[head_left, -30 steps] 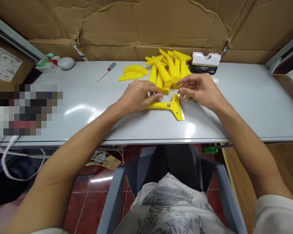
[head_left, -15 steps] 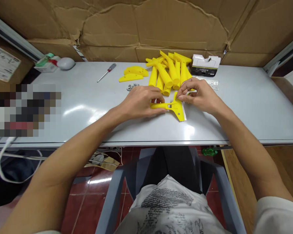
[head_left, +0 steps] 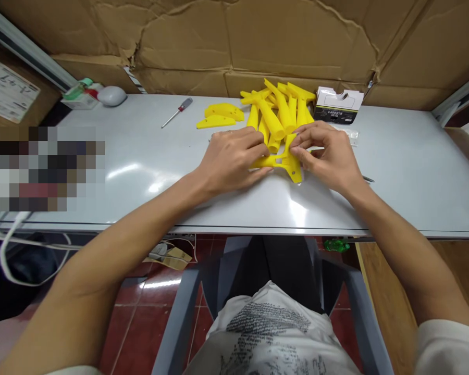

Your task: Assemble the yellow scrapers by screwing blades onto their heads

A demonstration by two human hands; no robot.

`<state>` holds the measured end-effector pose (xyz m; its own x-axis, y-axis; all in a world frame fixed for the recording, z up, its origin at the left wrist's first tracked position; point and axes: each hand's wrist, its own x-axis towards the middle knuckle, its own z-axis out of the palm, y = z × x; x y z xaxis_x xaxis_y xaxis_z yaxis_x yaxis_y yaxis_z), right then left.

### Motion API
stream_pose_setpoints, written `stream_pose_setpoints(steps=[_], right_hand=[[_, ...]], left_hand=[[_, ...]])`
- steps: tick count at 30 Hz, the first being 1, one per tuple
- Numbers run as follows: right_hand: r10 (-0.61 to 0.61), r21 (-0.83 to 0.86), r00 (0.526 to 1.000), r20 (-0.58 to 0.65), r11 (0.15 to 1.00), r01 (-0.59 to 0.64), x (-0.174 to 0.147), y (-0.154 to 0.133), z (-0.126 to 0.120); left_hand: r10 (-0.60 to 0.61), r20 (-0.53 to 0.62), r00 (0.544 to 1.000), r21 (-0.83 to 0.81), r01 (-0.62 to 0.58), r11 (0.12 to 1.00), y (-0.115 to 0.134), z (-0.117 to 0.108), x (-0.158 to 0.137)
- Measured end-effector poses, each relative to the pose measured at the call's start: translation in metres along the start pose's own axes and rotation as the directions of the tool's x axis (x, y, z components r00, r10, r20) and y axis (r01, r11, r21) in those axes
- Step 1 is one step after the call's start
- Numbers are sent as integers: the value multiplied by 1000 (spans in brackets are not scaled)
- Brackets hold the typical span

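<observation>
A yellow plastic scraper (head_left: 293, 162) lies low over the desk between my hands, its wide head to the right. My left hand (head_left: 236, 159) is closed around its handle. A small metal screw (head_left: 294, 173) shows in the near hole of the head. At the head's far end, the thumb and fingers of my right hand (head_left: 328, 153) are pinched together; whatever they hold is hidden. Just behind is a heap of yellow scraper handles (head_left: 271, 117). Two flat yellow pieces (head_left: 223, 111) lie to the left of the heap.
A screwdriver (head_left: 177, 112) lies at the back left, with a grey computer mouse (head_left: 111, 96) beyond it. A black-and-white box (head_left: 338, 105) stands right of the heap, near a clear strip (head_left: 353, 136). A slim dark tool (head_left: 368, 179) shows beside my right wrist. Cardboard (head_left: 281, 41) backs the desk.
The view has shifted slightly. My hands and the scraper have moved a little toward the heap. My left hand now covers most of the small screw pile, and a slim dark tool shows by my right wrist.
</observation>
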<state>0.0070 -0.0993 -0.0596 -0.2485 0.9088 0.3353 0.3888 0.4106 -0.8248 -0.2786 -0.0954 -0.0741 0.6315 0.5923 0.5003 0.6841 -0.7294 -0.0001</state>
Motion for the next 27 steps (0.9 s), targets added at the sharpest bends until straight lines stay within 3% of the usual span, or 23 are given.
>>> stream_pose_setpoints(steps=[6,10,15,17,19,21,23,25,27], right_hand=[[118,115,992,43,986,-123,0,-3,-5],[149,163,988,37,975,-153,5,2,-6],[168,283,984,-54,948,-146,6,4,-4],[180,325,979,-100,935,-139,7,4,-3],[161,287,982,-99,949,-127,7,5,-3],[54,136,998,-25,990,-50,7,7,1],[-130,-95,983,130,985,143,5,10,7],[-260,-325,910,322,873,364,1,11,14],[-288,-487,833,473,702,519,-2,11,22]], left_hand=[[41,-11,999,71,-40,997,0,3,-3],[70,-36,997,85,-66,994,13,5,-4],[11,-45,999,27,-10,1000,27,11,-6],[-39,-71,997,5,40,999,20,14,-4],[-103,-171,980,-60,94,994,5,16,-2],[-179,-275,945,-197,126,972,-15,16,2],[-264,-276,924,-426,129,896,-34,12,4],[-311,-198,929,-650,113,752,-50,7,5],[-323,-115,939,-767,123,629,-60,2,5]])
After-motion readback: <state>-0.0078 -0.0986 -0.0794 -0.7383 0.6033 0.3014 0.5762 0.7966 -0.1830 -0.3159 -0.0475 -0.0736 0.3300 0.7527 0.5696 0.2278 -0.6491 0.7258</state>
